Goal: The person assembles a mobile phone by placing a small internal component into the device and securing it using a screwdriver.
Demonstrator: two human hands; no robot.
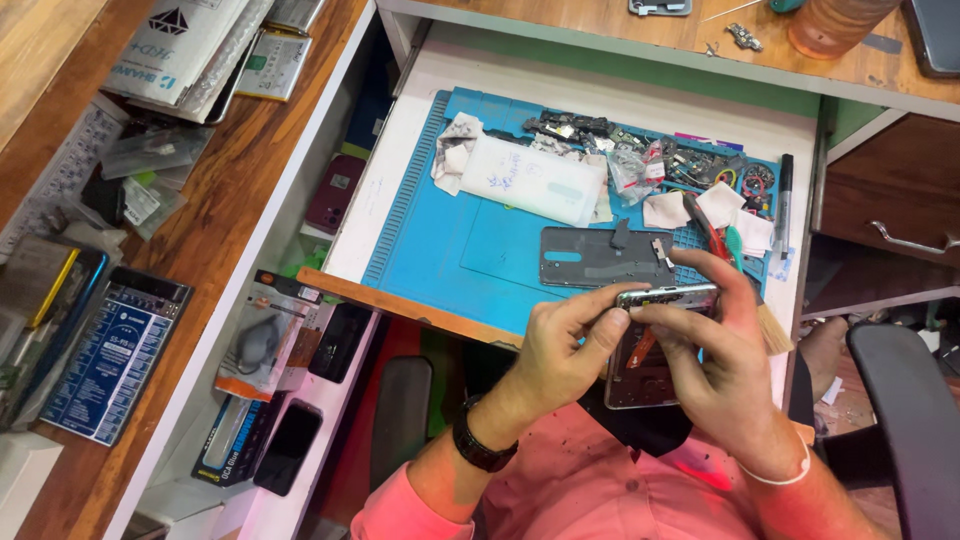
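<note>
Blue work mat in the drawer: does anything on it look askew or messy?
Yes. The dark grey phone back panel lies loose and slightly tilted on the blue work mat, and small circuit parts, crumpled white tissues and a white pouch are scattered along its far edge.

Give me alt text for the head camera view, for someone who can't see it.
Two bare hands, left hand and right hand, grip an opened phone above a blue work mat in a pulled-out drawer. On the mat lie a grey back cover, a white pouch and small parts.
</note>
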